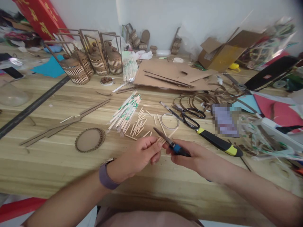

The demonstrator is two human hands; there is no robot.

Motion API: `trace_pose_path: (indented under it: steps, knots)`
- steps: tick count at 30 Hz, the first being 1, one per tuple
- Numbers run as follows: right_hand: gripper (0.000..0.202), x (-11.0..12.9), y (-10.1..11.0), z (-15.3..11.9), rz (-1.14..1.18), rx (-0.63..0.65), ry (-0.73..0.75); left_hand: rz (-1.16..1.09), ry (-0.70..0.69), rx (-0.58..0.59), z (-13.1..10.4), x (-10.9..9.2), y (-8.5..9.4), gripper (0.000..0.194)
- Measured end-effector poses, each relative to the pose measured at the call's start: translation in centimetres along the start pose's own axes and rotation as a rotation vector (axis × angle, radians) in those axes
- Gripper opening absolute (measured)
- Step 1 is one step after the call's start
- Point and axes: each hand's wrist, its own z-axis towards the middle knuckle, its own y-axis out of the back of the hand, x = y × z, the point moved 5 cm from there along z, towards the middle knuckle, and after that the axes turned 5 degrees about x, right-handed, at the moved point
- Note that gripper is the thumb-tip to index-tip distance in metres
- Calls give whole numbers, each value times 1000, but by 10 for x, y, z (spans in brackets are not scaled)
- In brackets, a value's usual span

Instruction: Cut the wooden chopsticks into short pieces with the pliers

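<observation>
My left hand (145, 151) is closed, with thumb and fingers pinching a few short wooden sticks (161, 140) side by side. My right hand (189, 154) wraps around a cutter (176, 148) with a blue-and-black handle. Its dark, narrow blade points up and to the left, right over the sticks. Whether the blade touches them I cannot tell. Just beyond my hands lie cut stick pieces (138, 126) and a bundle of paper-wrapped chopsticks (125, 112). To the left of my left hand rests a round cardboard disc (88, 139) with a ridged rim.
Black-handled scissors (193, 119), a clear ring (169, 121) and a yellow-and-black handled tool (217, 142) lie right of centre. Cardboard strips (63, 123) stretch across the left. Behind stand several small lidded baskets (97, 60), flat cardboard (170, 74) and an open box (227, 50).
</observation>
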Motion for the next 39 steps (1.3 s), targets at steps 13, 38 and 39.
trace_pose_path:
  steps: [13, 38, 39]
  knots:
    - [22, 8, 37, -5, -529, -640, 355, 811, -36, -191, -2, -13, 18, 28]
    - [7, 5, -7, 24, -909, -725, 215, 1555, 56, -288, 0, -8, 2, 30]
    - [8, 5, -2, 23, -845, -714, 241, 1492, 49, -291, 0, -9, 5, 29]
